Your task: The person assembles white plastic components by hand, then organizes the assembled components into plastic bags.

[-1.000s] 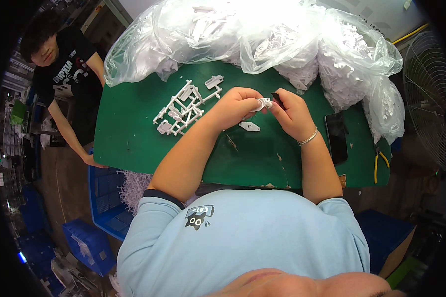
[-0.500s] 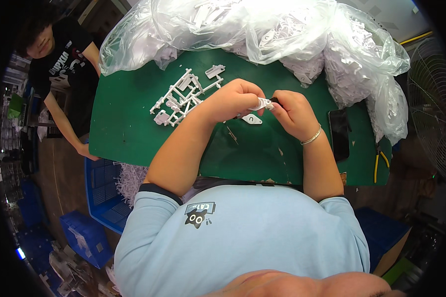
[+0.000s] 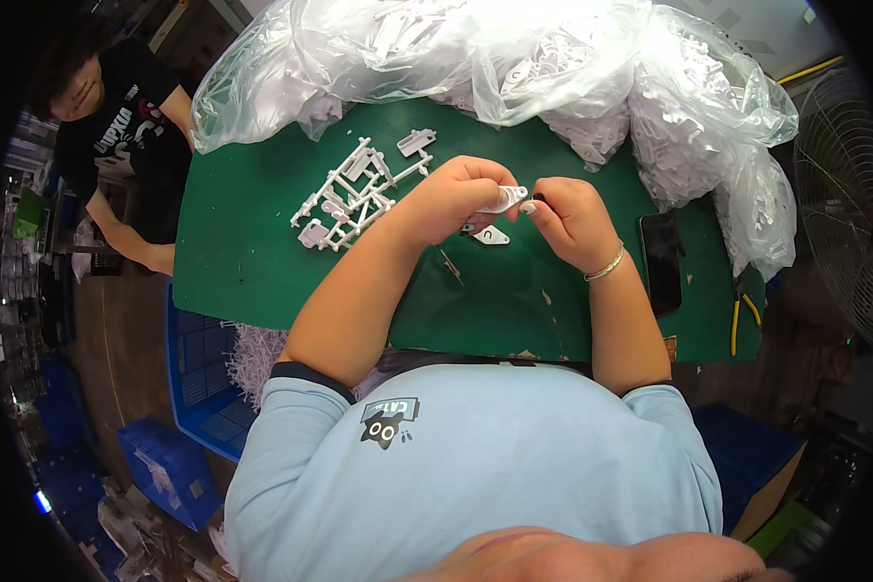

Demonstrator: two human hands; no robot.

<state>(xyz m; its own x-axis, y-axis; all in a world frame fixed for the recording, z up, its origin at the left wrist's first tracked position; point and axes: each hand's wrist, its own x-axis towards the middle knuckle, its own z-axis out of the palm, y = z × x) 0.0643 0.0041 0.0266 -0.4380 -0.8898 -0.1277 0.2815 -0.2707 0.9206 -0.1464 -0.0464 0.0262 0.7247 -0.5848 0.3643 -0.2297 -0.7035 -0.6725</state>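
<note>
Head view: the left hand (image 3: 466, 197) is pinching a white plastic piece (image 3: 510, 197) above the bench (image 3: 495, 315), its tapered end pointing right; the right hand (image 3: 570, 221) is curling round a dark object (image 3: 538, 198) too small to identify. The piece is looking light and stiff, its narrow end perhaps fragile, so the probably wider middle is offering the safer hold. A similar loose piece (image 3: 495, 236) is lying just nearer, moulded frames (image 3: 344, 181) left. Clear bags (image 3: 689, 145) are lining the far side; a phone (image 3: 661, 262) is lying right, a fan (image 3: 844, 194) standing beyond.
</note>
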